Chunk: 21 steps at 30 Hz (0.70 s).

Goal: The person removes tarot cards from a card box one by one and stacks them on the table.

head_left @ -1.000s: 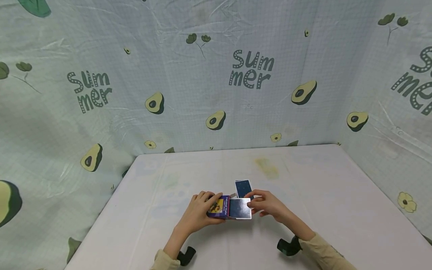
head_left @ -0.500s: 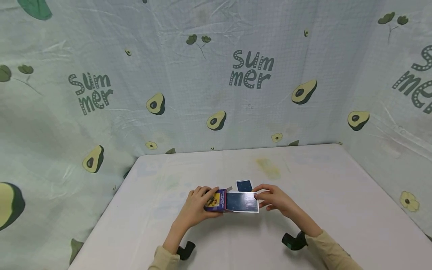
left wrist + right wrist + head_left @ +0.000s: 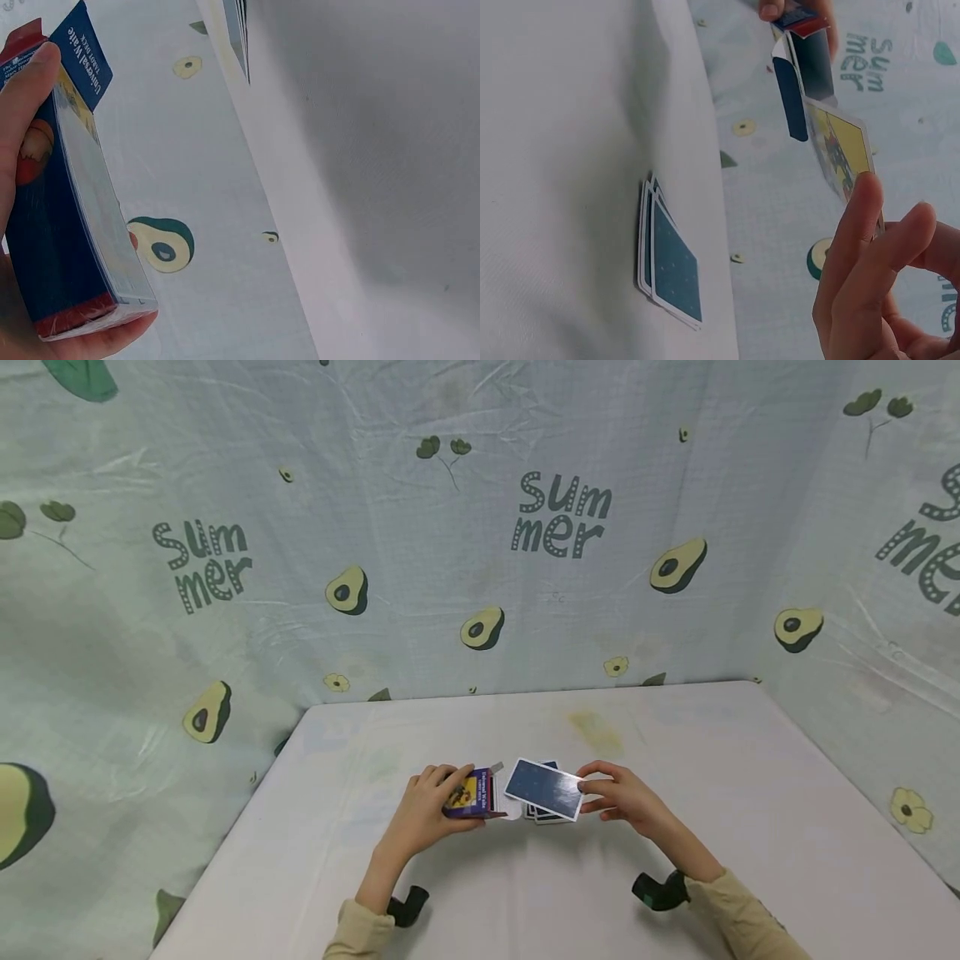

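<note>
My left hand (image 3: 427,810) grips a tarot card box (image 3: 465,797), thumb along one side and fingers under the other. Its flap (image 3: 84,64) hangs open, and the open end faces right. In the right wrist view the box interior looks dark. My right hand (image 3: 628,799) pinches a tarot card (image 3: 546,787) by its right end, blue back up. From below, the card's yellow picture face (image 3: 844,146) shows, its far end near the box opening. Beneath it, a small pile of blue-backed cards (image 3: 676,266) lies on the table, mostly covered in the head view.
A white cloth covers the table (image 3: 675,752), with a yellowish stain (image 3: 596,731) towards the back. Behind and beside it hangs a pale curtain (image 3: 420,543) printed with avocados. Dark wrist devices (image 3: 660,891) are worn on both arms.
The card has come out of the box and tilted over the pile. My left hand has drawn the box slightly left, while my right hand has moved rightward with the card.
</note>
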Motion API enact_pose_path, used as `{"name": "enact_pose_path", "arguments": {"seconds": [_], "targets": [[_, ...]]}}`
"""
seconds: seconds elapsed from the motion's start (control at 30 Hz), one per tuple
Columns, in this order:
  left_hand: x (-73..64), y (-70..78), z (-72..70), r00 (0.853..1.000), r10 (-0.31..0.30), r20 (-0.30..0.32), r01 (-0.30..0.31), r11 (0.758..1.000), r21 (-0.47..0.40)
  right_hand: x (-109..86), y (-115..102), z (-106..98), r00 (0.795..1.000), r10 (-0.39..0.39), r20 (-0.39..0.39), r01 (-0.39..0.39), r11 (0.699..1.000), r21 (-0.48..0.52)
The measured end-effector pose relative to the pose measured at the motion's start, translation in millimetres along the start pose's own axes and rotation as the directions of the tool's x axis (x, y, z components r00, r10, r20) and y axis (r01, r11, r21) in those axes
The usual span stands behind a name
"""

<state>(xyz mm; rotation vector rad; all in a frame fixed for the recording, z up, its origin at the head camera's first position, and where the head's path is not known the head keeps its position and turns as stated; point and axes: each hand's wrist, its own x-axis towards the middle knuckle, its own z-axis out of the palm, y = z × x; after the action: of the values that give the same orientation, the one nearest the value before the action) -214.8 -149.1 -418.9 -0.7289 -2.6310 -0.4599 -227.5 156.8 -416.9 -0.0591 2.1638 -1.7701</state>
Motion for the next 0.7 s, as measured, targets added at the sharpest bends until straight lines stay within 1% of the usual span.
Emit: {"name": "enact_pose_path", "arguments": {"seconds": [0.2, 0.3, 0.43, 0.57, 0.7], "targets": [[-0.8, -3.1, -2.4, 1.0, -0.01, -0.014, 0.01, 0.999, -0.031, 2.9, 3.4, -2.2, 1.0, 0.014, 0.005, -0.015, 0.998, 0.061], [-0.3, -3.3, -1.9, 1.0, -0.015, -0.011, 0.014, 0.999, -0.039, 4.4, 5.8, -3.5, 1.0, 0.025, -0.012, -0.023, 0.996, 0.089], [-0.5, -3.9, -0.9, 1.0, -0.021, 0.001, 0.021, 0.999, -0.028, 5.5, 8.1, -3.9, 0.999, 0.027, -0.021, -0.024, 0.993, 0.118], [-1.4, -5.2, -0.2, 1.0, -0.027, 0.003, 0.027, 0.999, -0.033, 5.1, 8.6, -4.2, 1.0, 0.021, -0.023, -0.018, 0.989, 0.15], [-2.2, -5.9, 0.2, 1.0, -0.029, 0.006, 0.029, 0.999, -0.039, 5.2, 8.7, -3.4, 0.999, 0.024, -0.041, -0.017, 0.984, 0.177]]}}
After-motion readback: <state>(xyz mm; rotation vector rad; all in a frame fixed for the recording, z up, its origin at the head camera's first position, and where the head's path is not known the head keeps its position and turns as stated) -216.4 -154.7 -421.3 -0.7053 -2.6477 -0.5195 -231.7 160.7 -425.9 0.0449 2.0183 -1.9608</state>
